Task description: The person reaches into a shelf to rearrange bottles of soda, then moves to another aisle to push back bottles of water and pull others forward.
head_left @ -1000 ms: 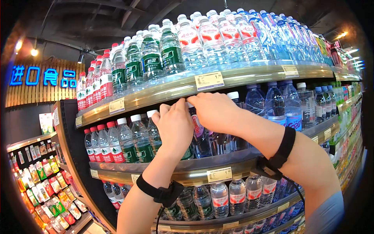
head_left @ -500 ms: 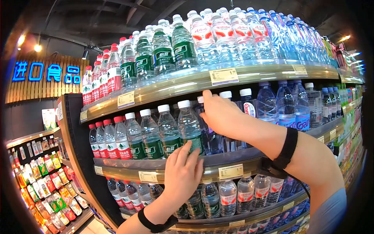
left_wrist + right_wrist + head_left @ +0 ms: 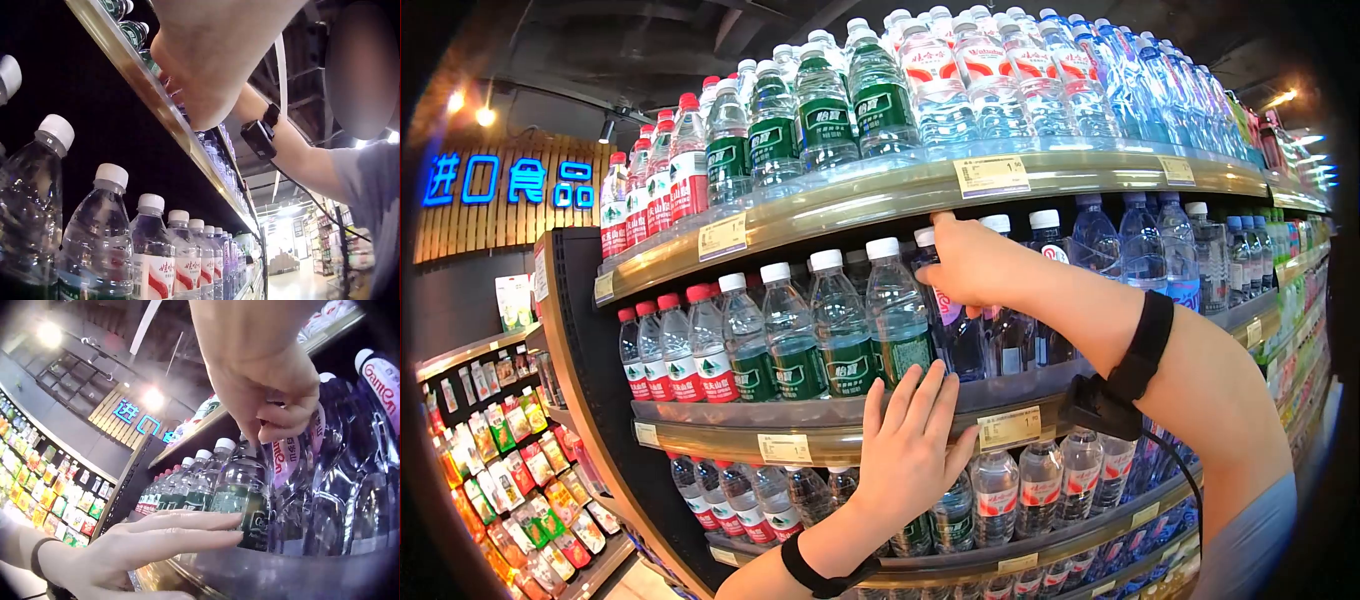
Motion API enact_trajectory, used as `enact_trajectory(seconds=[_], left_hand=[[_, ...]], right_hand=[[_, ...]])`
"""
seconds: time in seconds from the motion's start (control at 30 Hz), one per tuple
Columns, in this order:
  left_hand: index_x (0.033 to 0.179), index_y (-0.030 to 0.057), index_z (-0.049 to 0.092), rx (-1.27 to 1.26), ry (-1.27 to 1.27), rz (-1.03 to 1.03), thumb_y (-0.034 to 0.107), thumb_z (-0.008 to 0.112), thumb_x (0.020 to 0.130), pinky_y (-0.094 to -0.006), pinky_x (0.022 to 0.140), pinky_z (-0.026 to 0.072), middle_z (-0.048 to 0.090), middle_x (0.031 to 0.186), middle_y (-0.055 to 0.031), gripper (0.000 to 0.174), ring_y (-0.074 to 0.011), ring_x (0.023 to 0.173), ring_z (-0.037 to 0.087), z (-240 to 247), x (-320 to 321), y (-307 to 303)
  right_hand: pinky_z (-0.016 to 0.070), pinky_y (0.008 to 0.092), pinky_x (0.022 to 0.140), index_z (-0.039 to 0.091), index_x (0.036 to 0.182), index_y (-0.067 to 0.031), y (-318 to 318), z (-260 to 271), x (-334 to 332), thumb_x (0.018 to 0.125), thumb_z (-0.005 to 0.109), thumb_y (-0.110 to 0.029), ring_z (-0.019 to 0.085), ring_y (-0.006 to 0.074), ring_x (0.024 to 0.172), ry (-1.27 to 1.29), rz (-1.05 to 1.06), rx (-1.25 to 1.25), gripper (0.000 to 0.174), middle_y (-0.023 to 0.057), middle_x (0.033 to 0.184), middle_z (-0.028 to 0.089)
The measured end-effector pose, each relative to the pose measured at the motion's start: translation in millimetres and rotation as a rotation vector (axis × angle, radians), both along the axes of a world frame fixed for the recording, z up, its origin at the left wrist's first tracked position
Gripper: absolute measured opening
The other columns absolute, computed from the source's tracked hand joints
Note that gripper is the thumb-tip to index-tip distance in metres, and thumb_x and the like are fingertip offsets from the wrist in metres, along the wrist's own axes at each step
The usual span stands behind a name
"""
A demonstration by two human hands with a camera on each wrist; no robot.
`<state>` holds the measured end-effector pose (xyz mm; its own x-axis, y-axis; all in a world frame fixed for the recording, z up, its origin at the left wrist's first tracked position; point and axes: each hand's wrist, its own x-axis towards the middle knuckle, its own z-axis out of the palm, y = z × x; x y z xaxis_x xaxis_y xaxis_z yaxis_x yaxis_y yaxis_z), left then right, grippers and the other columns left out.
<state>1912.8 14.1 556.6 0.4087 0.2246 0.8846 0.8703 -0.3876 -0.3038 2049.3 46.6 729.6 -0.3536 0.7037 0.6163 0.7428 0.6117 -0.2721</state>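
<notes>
My left hand (image 3: 915,445) is at the middle shelf's front edge, fingers spread, fingertips by the base of a green-labelled water bottle (image 3: 900,310). Beside that bottle is a pink-labelled bottle (image 3: 958,335), its white cap showing left of my right hand (image 3: 975,262). In the right wrist view, the curled fingers and thumb of my right hand (image 3: 269,394) grip the top of the pink-labelled bottle (image 3: 287,462); the exact contact is partly hidden. My left hand (image 3: 144,550) lies flat-fingered in front of the green-labelled bottle (image 3: 240,494).
The upper shelf (image 3: 800,218) overhangs close above my right hand, packed with bottles. More bottles (image 3: 997,495) stand on the lower shelf. Red-capped bottles (image 3: 710,350) are to the left, blue-tinted ones (image 3: 1142,240) to the right. Hanging packets (image 3: 530,460) fill a far-left rack.
My left hand has left the top of the bottles and moved down to the shelf edge, uncovering the green-labelled bottle. My right hand has stayed by the pink-labelled bottle. The view has shifted slightly.
</notes>
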Motion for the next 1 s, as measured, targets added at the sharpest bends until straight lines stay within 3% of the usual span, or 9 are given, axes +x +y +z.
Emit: enact_trajectory(seconds=[0.07,0.2,0.3,0.4,0.57,0.67,0.83,0.93,1.0], left_hand=[[0.124,0.0026,0.058,0.000,0.002,0.000,0.034,0.066,0.084,-0.0519,0.107,0.0282,0.051,0.134,-0.0121,0.051,-0.0284,0.125,0.046,-1,0,1],[0.124,0.0024,0.058,-0.006,-0.012,-0.010,0.031,0.070,0.082,-0.0547,0.107,0.0271,0.051,0.135,-0.0135,0.052,-0.0311,0.127,0.044,0,0,0],[0.124,0.0025,0.058,0.000,-0.012,-0.002,0.032,0.070,0.081,-0.0564,0.108,0.0246,0.050,0.135,-0.0135,0.053,-0.0315,0.128,0.043,0,1,2],[0.125,0.0031,0.057,-0.006,-0.017,-0.006,0.032,0.071,0.081,-0.0578,0.108,0.0223,0.050,0.135,-0.0134,0.055,-0.0322,0.129,0.042,-2,2,4],[0.129,0.0054,0.054,-0.035,-0.027,-0.022,0.031,0.071,0.081,-0.0596,0.109,0.0195,0.050,0.135,-0.0138,0.058,-0.0332,0.129,0.042,-2,6,3],[0.131,0.0063,0.052,-0.018,-0.029,-0.032,0.031,0.072,0.080,-0.0599,0.109,0.0177,0.048,0.136,-0.0153,0.060,-0.0342,0.130,0.041,-3,8,3],[0.128,0.0067,0.055,0.007,-0.045,-0.048,0.030,0.073,0.079,-0.0591,0.110,0.0169,0.046,0.138,-0.0168,0.057,-0.0359,0.129,0.041,-1,13,0],[0.128,0.0063,0.056,-0.011,-0.032,-0.051,0.031,0.072,0.079,-0.0595,0.109,0.0185,0.045,0.139,-0.0164,0.057,-0.0347,0.130,0.041,1,22,-3],[0.128,0.0058,0.056,-0.023,-0.022,-0.054,0.031,0.072,0.079,-0.0597,0.109,0.0194,0.045,0.139,-0.0163,0.058,-0.0342,0.130,0.041,1,29,-3]], right_hand=[[0.0574,0.0352,0.055,0.041,0.113,0.0170,2,1,-2,0.086,0.066,-0.018,0.070,0.0296,0.061,0.030,-0.033,0.017,0.050,0.0222,0.067,0.067],[0.0575,0.0374,0.059,0.051,0.105,0.0173,-17,8,1,0.089,0.059,-0.023,0.070,0.0307,0.062,0.014,-0.038,0.021,0.044,0.0246,0.069,0.067],[0.0552,0.0386,0.045,0.030,0.127,0.0173,-5,9,-3,0.092,0.058,-0.026,0.065,0.0300,0.053,-0.057,-0.111,-0.030,0.062,0.0275,0.082,0.066],[0.0563,0.0385,0.047,0.032,0.124,0.0171,-11,7,-2,0.092,0.056,-0.026,0.065,0.0298,0.052,-0.041,-0.124,-0.029,0.058,0.0269,0.082,0.066],[0.0571,0.0387,0.052,0.056,0.096,0.0154,-28,8,6,0.093,0.047,-0.024,0.067,0.0322,0.055,-0.174,-0.078,0.094,0.041,0.0273,0.077,0.067],[0.0552,0.0401,0.052,0.057,0.090,0.0144,-29,12,11,0.094,0.046,-0.024,0.067,0.0321,0.054,-0.418,-0.125,0.120,0.040,0.0285,0.076,0.066],[0.0528,0.0462,0.078,0.061,0.100,0.0036,-39,-3,50,0.090,0.058,-0.021,0.065,0.0389,0.087,-0.179,-0.094,0.362,0.027,0.0203,0.089,0.068],[0.0533,0.0462,0.078,0.059,0.111,0.0008,-22,-21,63,0.090,0.059,-0.022,0.065,0.0382,0.091,-0.234,-0.217,0.596,0.031,0.0204,0.101,0.065],[0.0531,0.0463,0.079,0.053,0.122,-0.0020,-16,-27,67,0.089,0.063,-0.026,0.064,0.0378,0.095,-0.239,-0.272,0.526,0.042,0.0196,0.107,0.063]])
